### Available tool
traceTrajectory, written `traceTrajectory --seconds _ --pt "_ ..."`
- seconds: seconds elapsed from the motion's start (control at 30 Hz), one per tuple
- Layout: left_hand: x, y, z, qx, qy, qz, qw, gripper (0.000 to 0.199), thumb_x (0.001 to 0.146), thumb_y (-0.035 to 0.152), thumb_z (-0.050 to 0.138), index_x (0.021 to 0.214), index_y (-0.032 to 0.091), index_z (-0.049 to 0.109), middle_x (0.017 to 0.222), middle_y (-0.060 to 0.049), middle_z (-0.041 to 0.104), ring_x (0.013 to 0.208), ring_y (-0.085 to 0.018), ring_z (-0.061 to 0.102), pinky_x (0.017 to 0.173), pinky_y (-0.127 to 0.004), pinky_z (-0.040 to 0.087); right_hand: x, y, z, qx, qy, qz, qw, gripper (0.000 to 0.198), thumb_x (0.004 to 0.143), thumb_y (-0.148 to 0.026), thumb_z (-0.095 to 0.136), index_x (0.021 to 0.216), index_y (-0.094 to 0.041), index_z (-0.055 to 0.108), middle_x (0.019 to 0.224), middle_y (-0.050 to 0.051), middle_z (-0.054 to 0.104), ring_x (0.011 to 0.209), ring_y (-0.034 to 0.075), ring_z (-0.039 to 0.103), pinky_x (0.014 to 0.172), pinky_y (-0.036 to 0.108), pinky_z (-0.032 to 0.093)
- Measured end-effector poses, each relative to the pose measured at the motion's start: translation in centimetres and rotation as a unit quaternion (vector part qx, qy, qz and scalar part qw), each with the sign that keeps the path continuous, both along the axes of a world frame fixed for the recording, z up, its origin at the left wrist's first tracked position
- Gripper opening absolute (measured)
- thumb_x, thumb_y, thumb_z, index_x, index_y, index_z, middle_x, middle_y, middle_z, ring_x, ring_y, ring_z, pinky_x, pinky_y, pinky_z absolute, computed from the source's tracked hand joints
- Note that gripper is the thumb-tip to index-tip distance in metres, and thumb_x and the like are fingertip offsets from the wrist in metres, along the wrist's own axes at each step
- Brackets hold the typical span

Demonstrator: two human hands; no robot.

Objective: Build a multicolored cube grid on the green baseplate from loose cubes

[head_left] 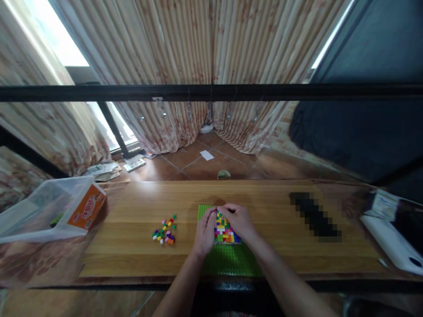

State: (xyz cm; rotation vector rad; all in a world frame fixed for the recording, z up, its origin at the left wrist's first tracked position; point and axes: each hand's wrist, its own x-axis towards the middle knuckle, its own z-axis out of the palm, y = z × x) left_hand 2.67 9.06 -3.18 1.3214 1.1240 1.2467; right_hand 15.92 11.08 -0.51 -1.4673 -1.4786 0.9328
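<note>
A green studded baseplate (228,260) lies at the near middle of the wooden table. On it sits a build of small toy bricks (224,229) in many colours, between my two hands. My left hand (205,232) curls along the left edge of the build, fingers closed against it. At the upper edge my right hand (240,221) is bent over the bricks with its fingertips drawn together, close to the left fingertips. Whatever those right fingertips hold is too small and covered to make out. To the left lies a loose pile of coloured toy bricks (167,230).
A clear plastic bin (49,207) with an orange label stands left of the table (132,207). A pixelated dark object (315,215) lies on the right. A white device (391,244) sits at far right. A black bar (211,92) crosses beyond the table, before curtains (178,44).
</note>
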Motion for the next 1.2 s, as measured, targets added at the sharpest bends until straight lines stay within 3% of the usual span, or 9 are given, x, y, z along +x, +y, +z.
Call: traceTrajectory --seconds 0.23,0.47,0.73,0.9,1.07,1.2 --pt "0.0 0.2 0.0 0.004 0.013 0.006 1.0 0.035 0.091 0.041 0.043 0.103 0.016 0.064 0.106 -0.007 0.068 0.101 -0.019 0.06 0.094 -0.03 0.043 -0.5 0.0 0.4 0.036 -0.078 -0.007 0.996 0.031 0.08 -0.045 0.058 0.069 -0.02 0.073 0.067 0.003 0.069 0.065 0.016 0.061 0.061 0.026 0.042" --pt "0.0 0.3 0.1 -0.009 -0.005 0.005 1.0 0.036 0.089 0.044 0.047 0.104 0.016 0.064 0.107 -0.008 0.068 0.101 -0.02 0.061 0.094 -0.031 0.044 -0.7 0.2 0.1 0.042 -0.07 -0.011 0.997 0.029 0.08 -0.044 0.058 0.069 -0.02 0.072 0.069 0.003 0.069 0.068 0.016 0.06 0.062 0.026 0.041" --pt "0.1 0.0 1.0 -0.022 0.002 0.0 1.0 0.037 0.089 0.044 0.045 0.102 0.016 0.064 0.1 -0.007 0.068 0.094 -0.019 0.061 0.086 -0.031 0.047 0.6 -1.4 -0.8 0.036 0.066 -0.054 0.996 0.044 0.085 -0.055 0.046 0.077 -0.018 0.07 0.075 0.004 0.07 0.073 0.019 0.063 0.067 0.027 0.046" --pt "-0.4 -0.4 1.7 -0.002 0.041 0.03 0.999 0.034 0.091 0.04 0.043 0.1 0.016 0.064 0.097 -0.006 0.067 0.092 -0.018 0.061 0.087 -0.031 0.047 2.6 -2.7 -2.3 0.009 0.079 -0.103 0.992 0.047 0.084 -0.057 0.045 0.092 -0.018 0.071 0.091 0.007 0.072 0.088 0.024 0.064 0.078 0.034 0.048" --pt "-3.9 -1.0 2.1 0.031 0.081 0.108 0.99 0.027 0.087 0.037 0.051 0.1 0.016 0.063 0.098 -0.008 0.068 0.094 -0.018 0.062 0.088 -0.032 0.047 3.2 -3.1 -3.0 0.013 0.044 -0.091 0.995 0.045 0.086 -0.055 0.043 0.094 -0.02 0.071 0.094 0.006 0.071 0.089 0.024 0.064 0.078 0.034 0.049" --pt "-9.6 -1.6 2.1 0.03 0.201 0.225 0.953 0.02 0.08 0.032 0.056 0.09 0.017 0.066 0.088 -0.006 0.069 0.085 -0.018 0.063 0.082 -0.033 0.049 3.3 -3.1 -3.3 0.031 0.027 -0.083 0.996 0.044 0.087 -0.053 0.043 0.098 -0.021 0.07 0.099 0.006 0.071 0.089 0.022 0.065 0.08 0.033 0.049"
